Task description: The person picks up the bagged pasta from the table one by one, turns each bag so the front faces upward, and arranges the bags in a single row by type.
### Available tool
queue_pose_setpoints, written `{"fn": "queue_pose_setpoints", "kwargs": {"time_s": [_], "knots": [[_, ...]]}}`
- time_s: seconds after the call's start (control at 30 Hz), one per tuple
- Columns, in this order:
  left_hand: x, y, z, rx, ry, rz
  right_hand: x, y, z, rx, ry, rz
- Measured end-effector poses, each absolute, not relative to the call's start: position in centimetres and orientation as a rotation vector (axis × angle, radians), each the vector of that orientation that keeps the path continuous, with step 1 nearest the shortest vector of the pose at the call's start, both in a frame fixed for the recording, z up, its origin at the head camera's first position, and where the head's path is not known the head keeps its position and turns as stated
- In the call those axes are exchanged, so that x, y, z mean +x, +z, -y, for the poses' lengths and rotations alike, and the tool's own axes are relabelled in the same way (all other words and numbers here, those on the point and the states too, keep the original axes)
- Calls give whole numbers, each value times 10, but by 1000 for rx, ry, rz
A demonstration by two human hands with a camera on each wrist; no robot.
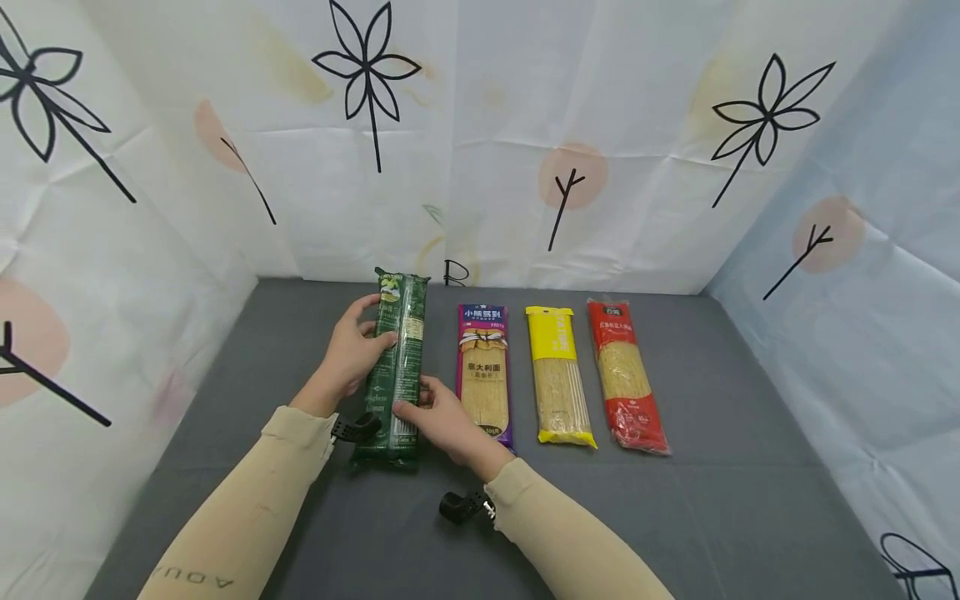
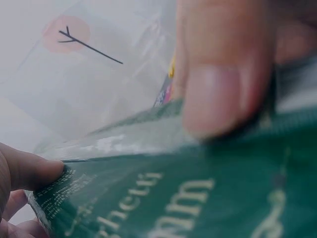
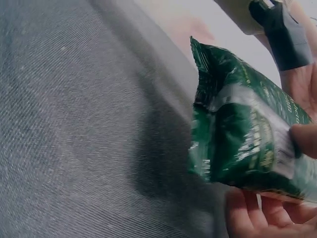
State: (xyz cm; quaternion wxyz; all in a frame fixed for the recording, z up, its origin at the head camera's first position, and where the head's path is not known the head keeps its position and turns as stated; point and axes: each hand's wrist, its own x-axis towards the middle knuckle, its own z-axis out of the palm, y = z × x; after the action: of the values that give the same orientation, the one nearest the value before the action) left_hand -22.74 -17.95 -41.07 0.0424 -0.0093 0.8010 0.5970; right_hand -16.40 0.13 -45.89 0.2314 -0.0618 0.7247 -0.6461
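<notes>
A long green spaghetti packet point(image 1: 396, 367) lies lengthwise over the grey table point(image 1: 720, 500), held by both hands. My left hand point(image 1: 352, 352) grips its upper left side, thumb on top point(image 2: 218, 94) of the green wrapper point(image 2: 198, 198). My right hand point(image 1: 442, 421) pinches its lower right edge, thumb on the label and fingers point(image 3: 257, 218) underneath. In the right wrist view the packet's near end point(image 3: 233, 139) hangs a little above the cloth.
Three more pasta packets lie side by side to the right: purple point(image 1: 484, 373), yellow point(image 1: 558, 377) and red point(image 1: 627, 375). White sheets printed with flowers wall in the table at the back point(image 1: 480, 142) and on both sides.
</notes>
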Motion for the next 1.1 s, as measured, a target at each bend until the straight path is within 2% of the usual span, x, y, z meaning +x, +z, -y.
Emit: {"fn": "queue_pose_setpoints", "kwargs": {"time_s": [0.3,0.57,1.1], "knots": [[-227,-407,169,14,1839,-2461,-164,-458,-10,-103,-1902,-1912],[-228,-414,163,58,1735,-2588,-164,-457,-16,-230,-2069,-1795],[-225,-413,152,157,1566,-2646,-166,-437,-26,-364,-2003,-2075]]}}
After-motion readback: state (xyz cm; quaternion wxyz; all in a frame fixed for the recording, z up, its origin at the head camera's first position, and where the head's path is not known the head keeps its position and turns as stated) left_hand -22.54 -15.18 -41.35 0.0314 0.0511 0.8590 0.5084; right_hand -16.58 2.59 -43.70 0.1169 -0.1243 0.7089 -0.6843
